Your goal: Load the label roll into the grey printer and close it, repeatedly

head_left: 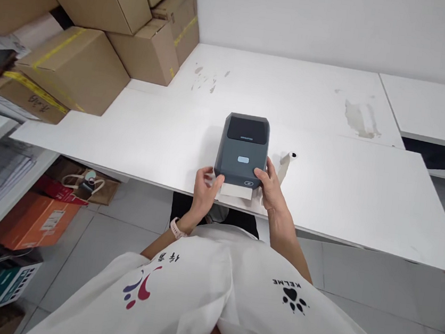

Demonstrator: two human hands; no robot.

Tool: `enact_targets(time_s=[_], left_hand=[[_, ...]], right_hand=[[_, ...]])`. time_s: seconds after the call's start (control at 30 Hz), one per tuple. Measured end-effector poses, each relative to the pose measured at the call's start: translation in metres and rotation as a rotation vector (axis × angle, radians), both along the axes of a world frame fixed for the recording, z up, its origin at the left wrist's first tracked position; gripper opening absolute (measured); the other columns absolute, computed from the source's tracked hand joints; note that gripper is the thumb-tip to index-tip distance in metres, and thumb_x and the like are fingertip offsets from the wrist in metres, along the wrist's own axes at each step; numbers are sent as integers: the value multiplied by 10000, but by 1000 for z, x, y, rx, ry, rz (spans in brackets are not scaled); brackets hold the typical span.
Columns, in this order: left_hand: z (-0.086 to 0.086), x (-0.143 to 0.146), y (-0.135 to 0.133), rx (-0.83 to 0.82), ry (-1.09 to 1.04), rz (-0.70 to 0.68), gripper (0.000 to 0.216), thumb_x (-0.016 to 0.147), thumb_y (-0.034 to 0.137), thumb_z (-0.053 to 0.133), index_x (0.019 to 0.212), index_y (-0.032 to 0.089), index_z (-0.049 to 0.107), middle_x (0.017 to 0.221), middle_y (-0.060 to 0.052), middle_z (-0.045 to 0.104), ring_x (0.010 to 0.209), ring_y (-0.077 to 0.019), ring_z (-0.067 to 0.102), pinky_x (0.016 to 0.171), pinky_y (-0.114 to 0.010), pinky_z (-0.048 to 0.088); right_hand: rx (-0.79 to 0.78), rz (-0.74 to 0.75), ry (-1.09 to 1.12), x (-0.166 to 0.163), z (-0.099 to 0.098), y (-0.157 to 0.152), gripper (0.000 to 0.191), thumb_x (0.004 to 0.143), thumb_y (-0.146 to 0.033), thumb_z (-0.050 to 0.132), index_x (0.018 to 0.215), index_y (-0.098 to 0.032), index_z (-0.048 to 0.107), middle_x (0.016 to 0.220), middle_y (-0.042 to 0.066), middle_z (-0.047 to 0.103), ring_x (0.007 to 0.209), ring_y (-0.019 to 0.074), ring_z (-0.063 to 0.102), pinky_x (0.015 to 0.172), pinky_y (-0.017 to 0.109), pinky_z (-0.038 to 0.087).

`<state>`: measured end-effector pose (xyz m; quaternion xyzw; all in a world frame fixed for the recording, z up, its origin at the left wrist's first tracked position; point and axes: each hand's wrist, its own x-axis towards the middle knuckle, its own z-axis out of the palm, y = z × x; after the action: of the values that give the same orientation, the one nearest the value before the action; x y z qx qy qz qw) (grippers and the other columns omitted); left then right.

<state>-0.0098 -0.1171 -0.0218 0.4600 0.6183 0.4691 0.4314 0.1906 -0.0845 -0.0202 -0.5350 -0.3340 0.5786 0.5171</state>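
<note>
The dark grey label printer (238, 171) sits on the white table (160, 149) near its near edge, a paper strip (236, 191) at its near side. It should feel stiff, fairly weighty and perhaps smooth; its lower sides look the surest hold, clear of the easily creased paper. Your right hand (271, 187) holds the near-right corner, thumb on top, fingers along the side. Your left hand (205, 189) is half-curled, thumb at the near-left corner; you cannot tell whether its fingers grip.

We see: white table (335, 196) | cardboard boxes (75, 67) stacked on its left end | orange box (27, 220) lower, near that end | wall (303, 21) behind it
</note>
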Motion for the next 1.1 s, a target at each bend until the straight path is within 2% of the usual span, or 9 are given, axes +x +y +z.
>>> enact_targets(time_s=[0.07,0.17,0.4,0.6,0.73,0.83,0.9,1.0,1.1], left_hand=[[-3,2,-16,-45,6,-33,418,842,608,636,910,196,648,915,-48,688,852,-174,621,783,-315,483],[-1,7,-24,-195,-194,-287,440,831,600,640,681,186,624,645,-4,616,603,-120,538,591,-274,410],[13,10,-15,-205,-329,-347,393,792,512,718,601,179,633,583,2,641,489,-76,485,536,-254,384],[0,6,-17,-202,-255,-358,402,775,550,713,628,181,652,577,4,634,518,-100,515,547,-264,404],[3,4,-17,-41,-178,-163,448,851,516,634,544,201,546,517,33,523,504,-95,453,542,-264,388],[12,1,-10,160,-133,28,343,920,464,560,694,217,633,703,0,648,677,-130,588,682,-280,483],[18,-1,-2,199,-115,44,307,951,480,524,1023,246,708,1117,-45,731,1042,-180,663,917,-315,517],[20,-2,9,127,-102,-73,545,975,558,456,1433,275,536,1610,-44,451,1504,-224,391,1230,-376,334],[15,-1,16,107,-97,-168,653,973,617,410,1518,259,457,1680,-26,337,1585,-233,235,1312,-393,182]], right_hand=[[5,-24,5,-3,-1,-1,1063,652,-583,790,1559,-298,314,1535,61,540,1415,320,517,1239,550,352],[8,-12,-3,-4,1,-2,1049,670,-565,771,1566,-269,312,1527,82,542,1407,329,521,1230,553,361],[164,-4,-187,-6,17,15,1093,708,-528,770,1619,-343,197,1663,40,326,1531,275,331,1249,495,331],[145,-35,-330,-14,24,32,1156,643,-427,798,1620,-298,194,1614,85,371,1437,307,434,1217,501,371],[187,-43,-359,-13,23,35,1134,636,-389,791,1607,-330,210,1575,68,424,1408,309,459,1202,531,383],[212,-21,-372,-10,19,30,1106,672,-441,800,1606,-359,212,1588,54,420,1432,311,441,1208,549,370],[222,-10,-351,-6,17,21,1049,720,-522,784,1602,-348,243,1625,52,383,1490,295,384,1233,527,345],[226,-33,-278,0,12,3,866,829,-652,657,1566,-313,357,1655,46,352,1547,247,314,1274,470,296],[235,-68,-277,3,6,-11,730,900,-696,534,1515,-310,456,1643,26,386,1549,223,318,1303,460,238]])
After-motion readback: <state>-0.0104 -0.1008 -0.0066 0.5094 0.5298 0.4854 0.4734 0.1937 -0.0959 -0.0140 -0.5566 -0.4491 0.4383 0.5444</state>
